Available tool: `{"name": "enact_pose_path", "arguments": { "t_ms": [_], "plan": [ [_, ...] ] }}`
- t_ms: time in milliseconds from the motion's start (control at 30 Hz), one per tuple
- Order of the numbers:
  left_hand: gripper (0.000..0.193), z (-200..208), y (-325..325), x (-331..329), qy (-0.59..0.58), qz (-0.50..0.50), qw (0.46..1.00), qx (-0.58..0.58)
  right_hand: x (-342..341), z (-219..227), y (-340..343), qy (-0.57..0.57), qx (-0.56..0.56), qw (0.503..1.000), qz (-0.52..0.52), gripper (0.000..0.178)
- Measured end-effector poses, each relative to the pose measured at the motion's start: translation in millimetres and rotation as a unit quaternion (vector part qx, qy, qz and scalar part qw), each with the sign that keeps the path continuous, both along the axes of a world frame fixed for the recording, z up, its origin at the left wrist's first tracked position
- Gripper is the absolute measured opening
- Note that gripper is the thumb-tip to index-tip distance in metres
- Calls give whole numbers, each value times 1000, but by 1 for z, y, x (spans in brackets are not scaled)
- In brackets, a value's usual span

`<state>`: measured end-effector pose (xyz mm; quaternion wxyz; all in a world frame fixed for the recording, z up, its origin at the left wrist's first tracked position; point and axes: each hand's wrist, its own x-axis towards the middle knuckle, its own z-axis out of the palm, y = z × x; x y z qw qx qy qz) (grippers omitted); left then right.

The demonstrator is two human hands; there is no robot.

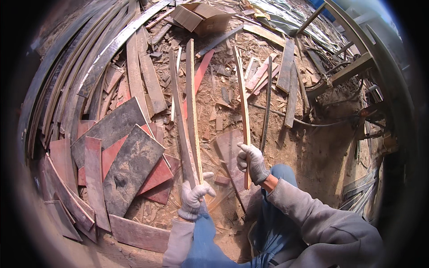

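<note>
My left hand [195, 194], in a pale knitted work glove, is closed round the near ends of two long narrow wood strips [191, 98], which point away from me side by side. A light edge shows along the right-hand strip. My right hand [252, 161], gloved the same way, grips a single thin wood strip [243, 94] near its lower end; this one also reaches away from me. Just right of it a dark narrow strip [267, 102] leans apart from my hand. Below the hands lies a reddish board [229, 143], partly covered by my leg.
Red and black board offcuts [134, 169] pile up on the left, beside long stacked planks [67, 76]. A cardboard box [201, 18] sits at the far side. A frame of beams [353, 71] stands at right, with a hose [308, 123] near it. Wood scraps litter the ground.
</note>
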<state>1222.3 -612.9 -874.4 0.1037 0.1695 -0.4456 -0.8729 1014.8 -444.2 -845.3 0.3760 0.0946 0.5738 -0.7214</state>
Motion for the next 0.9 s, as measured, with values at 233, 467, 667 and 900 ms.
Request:
{"name": "enact_pose_path", "arguments": {
  "t_ms": [233, 467, 667, 900],
  "plan": [
    [43, -14, 16, 9, -22, 5, 978, 206, 21, -1, 1, 73, 58, 992, 80, 36],
    [47, -19, -21, 45, 144, 60, 968, 197, -9, 5, -15, 185, 177, 965, 56, 29],
    [47, -2, -47, 77, 97, 136, 982, 94, -29, -20, -64, 230, 255, 931, 123, 40],
    [47, 9, -18, 114, 56, 211, 971, 95, 91, -100, -141, 337, 459, 785, 244, 89]
  ]
}}
